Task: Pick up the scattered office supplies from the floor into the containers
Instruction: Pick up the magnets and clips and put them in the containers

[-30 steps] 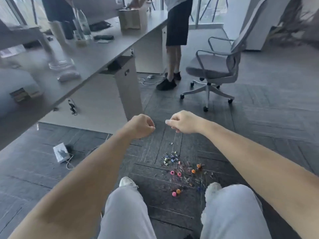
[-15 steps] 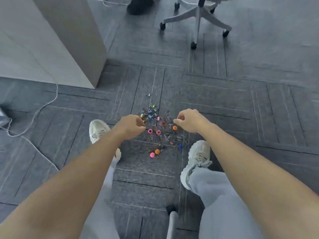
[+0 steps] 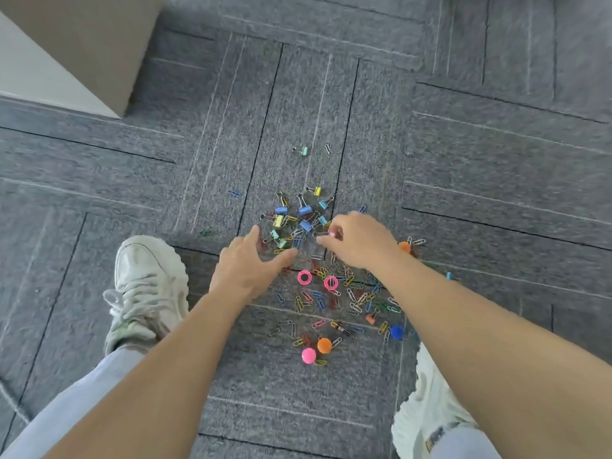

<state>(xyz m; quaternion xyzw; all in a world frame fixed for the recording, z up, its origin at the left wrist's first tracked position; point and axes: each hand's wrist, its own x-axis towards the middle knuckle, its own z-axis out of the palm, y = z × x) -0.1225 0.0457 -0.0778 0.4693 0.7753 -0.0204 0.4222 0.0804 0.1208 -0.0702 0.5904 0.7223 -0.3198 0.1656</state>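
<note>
Grey carpet tiles (image 3: pixel 480 167) with thin pale stripes and dark seams are covering the floor. A beige desk panel (image 3: pixel 89 44) is standing at the floor's upper left corner. A white sneaker (image 3: pixel 149 289) is resting toward the left edge, and another white sneaker (image 3: pixel 430 412) is sitting near the lower right.

Office, we'd say. Grey carpet tiles (image 3: pixel 480 167) laid in alternating directions, the commercial kind. At upper left, a beige panel (image 3: pixel 82 44) meeting the floor, probably a desk leg or cabinet side; we can't tell, it's cropped. Scattered on the carpet: coloured paper clips (image 3: pixel 356 298), binder clips (image 3: pixel 304 210), round push-pin-like pieces (image 3: pixel 308 355). We see nothing domestic.
</note>
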